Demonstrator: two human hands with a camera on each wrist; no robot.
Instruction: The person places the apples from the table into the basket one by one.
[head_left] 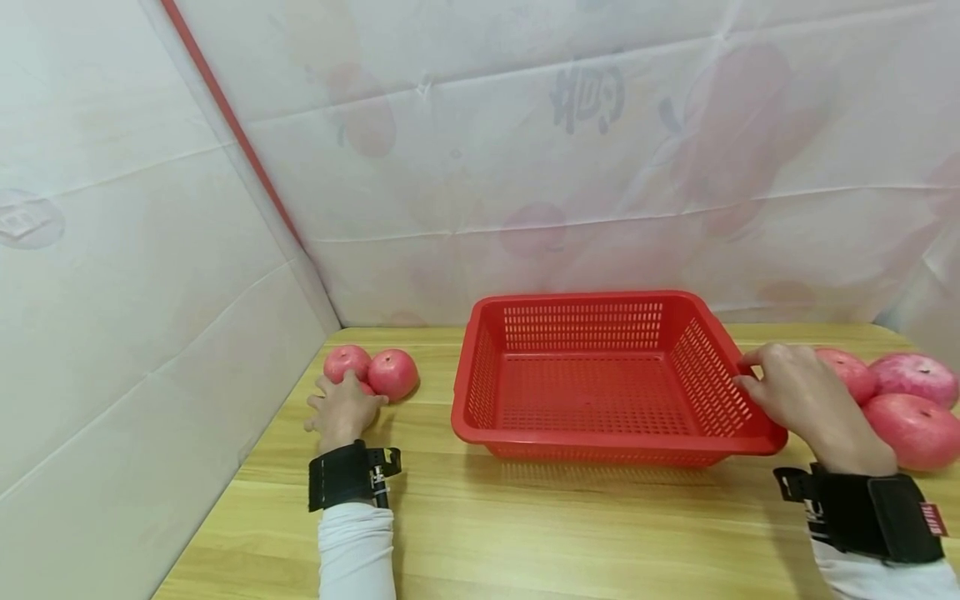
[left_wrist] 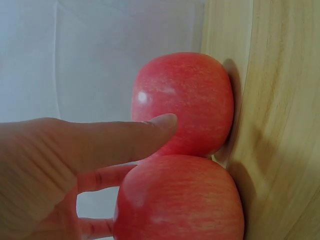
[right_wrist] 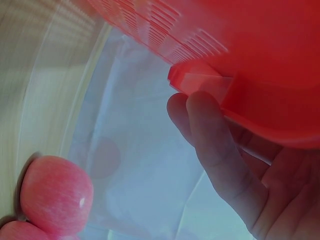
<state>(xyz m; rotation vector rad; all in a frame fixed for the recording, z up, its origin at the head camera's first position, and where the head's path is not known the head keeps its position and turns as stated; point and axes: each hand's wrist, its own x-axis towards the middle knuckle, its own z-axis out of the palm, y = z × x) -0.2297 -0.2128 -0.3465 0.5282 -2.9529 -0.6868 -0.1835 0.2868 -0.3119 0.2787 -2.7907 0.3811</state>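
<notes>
Red plastic is seen in the one basket [head_left: 585,441], just right of centre in the head frame; likely light and slightly flexible, it is best lifted by its rim, gripped at the right side by the fingers of the right hand [head_left: 810,404]. Three apples [head_left: 394,373] left of centre, one mostly hidden, are covered by the left hand [head_left: 345,412], fingers spread wide; three more apples [head_left: 913,429] are seen at the right edge, all probably firm, smooth, bruisable, best cupped round the sides.
</notes>
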